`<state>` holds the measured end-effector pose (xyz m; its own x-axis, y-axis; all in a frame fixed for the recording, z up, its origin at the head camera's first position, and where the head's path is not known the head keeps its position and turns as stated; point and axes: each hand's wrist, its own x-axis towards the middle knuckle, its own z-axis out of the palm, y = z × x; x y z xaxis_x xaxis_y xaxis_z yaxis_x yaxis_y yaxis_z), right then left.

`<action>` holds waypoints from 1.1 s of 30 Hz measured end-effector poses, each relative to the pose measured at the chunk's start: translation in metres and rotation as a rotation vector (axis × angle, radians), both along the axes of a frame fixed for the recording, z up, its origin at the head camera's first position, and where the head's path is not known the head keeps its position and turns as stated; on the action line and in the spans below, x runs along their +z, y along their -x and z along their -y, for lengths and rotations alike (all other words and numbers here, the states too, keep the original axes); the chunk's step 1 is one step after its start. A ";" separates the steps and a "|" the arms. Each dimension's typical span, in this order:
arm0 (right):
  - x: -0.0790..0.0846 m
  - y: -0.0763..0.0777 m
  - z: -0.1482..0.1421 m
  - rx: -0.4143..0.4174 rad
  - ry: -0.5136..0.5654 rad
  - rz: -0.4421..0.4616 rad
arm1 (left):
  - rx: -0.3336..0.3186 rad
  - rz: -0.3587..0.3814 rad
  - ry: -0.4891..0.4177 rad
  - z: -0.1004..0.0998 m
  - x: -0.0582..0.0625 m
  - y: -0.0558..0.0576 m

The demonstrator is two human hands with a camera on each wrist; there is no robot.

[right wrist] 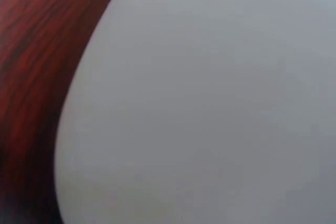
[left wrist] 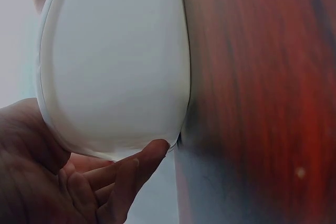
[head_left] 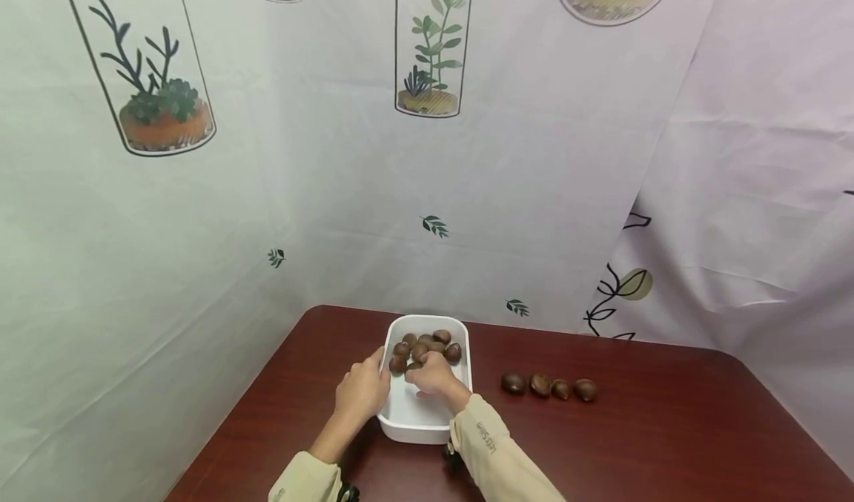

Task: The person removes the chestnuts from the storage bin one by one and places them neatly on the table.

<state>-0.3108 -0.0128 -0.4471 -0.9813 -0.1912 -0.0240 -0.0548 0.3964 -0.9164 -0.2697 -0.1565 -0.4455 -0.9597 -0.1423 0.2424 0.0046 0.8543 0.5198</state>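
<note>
A white rectangular tray with raised walls stands on the table and holds a cluster of brown chestnuts toward its far end. My left hand grips the tray's left side. In the left wrist view, its fingers curl against the outer wall. Reaching over the right wall, my right hand is inside the tray, with fingertips around a chestnut at the near edge of the cluster. The right wrist view has only the blurred white tray wall, with that hand out of sight.
Right of the tray, several chestnuts lie in a short row on the dark red table. A pale cloth backdrop with plant prints hangs behind the table and along its left side.
</note>
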 end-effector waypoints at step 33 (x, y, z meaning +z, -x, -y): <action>-0.010 -0.005 0.006 0.141 0.157 0.115 | -0.006 0.012 -0.002 -0.001 0.001 0.001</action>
<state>-0.3055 -0.0184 -0.4570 -0.9371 -0.3363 -0.0936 0.0092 0.2444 -0.9696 -0.2706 -0.1556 -0.4448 -0.9635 -0.1366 0.2300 0.0036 0.8531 0.5217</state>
